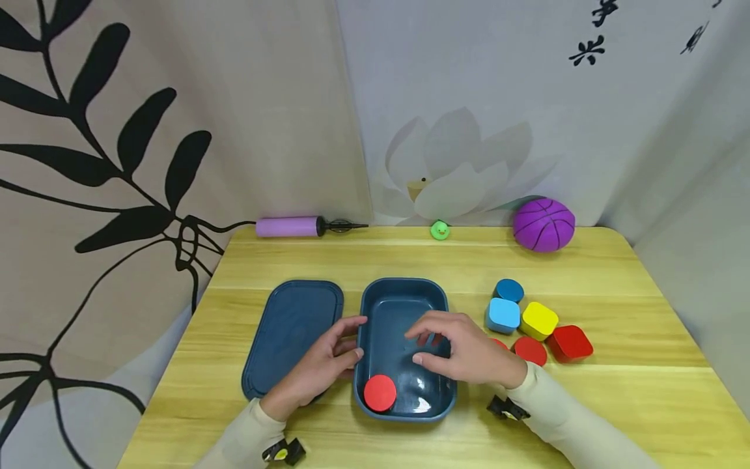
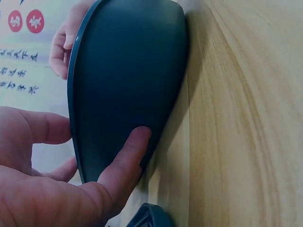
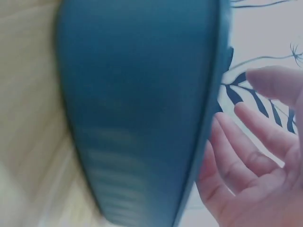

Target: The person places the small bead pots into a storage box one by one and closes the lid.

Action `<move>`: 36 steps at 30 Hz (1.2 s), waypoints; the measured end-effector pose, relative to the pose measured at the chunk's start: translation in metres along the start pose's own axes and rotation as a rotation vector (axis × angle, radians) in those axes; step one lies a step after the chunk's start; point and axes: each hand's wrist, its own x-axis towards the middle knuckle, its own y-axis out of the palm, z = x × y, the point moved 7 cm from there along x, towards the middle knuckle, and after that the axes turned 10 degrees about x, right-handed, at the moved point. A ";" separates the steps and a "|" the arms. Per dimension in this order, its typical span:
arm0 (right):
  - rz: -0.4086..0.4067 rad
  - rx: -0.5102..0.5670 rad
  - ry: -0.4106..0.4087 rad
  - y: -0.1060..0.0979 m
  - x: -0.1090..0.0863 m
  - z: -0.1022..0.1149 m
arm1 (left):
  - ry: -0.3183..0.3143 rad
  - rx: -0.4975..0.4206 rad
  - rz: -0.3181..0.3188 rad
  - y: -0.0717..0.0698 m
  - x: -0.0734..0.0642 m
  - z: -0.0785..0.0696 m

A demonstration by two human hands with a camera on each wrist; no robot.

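A dark blue rectangular container [image 1: 404, 339] stands on the table, with one round red block [image 1: 379, 393] in its near left corner. My left hand [image 1: 325, 358] rests against the container's left side. In the left wrist view, one of its fingers [image 2: 125, 158] lies along the outer wall and another meets the rim. Over the container's right half is my right hand [image 1: 463, 345], its fingers loosely bent and apart with nothing between them. Partly behind my left hand lies the flat dark blue lid [image 1: 293, 326].
Right of the container sit a dark blue round block [image 1: 508, 290], a light blue block [image 1: 502, 316], a yellow block [image 1: 539, 320] and several red blocks [image 1: 569, 343]. Along the back are a purple pump [image 1: 290, 227], a green duck [image 1: 439, 230] and a purple ball [image 1: 543, 225].
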 end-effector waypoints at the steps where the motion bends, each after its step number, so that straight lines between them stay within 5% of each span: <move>1: -0.017 -0.003 0.009 -0.004 -0.002 -0.001 | -0.002 0.000 -0.001 0.000 0.000 0.000; 25: -0.370 -0.178 0.163 -0.105 -0.085 -0.028 | 0.000 0.019 -0.014 0.000 0.001 -0.001; 36: -0.496 -0.323 0.318 -0.137 -0.132 -0.043 | 0.008 0.021 -0.011 0.000 -0.001 -0.003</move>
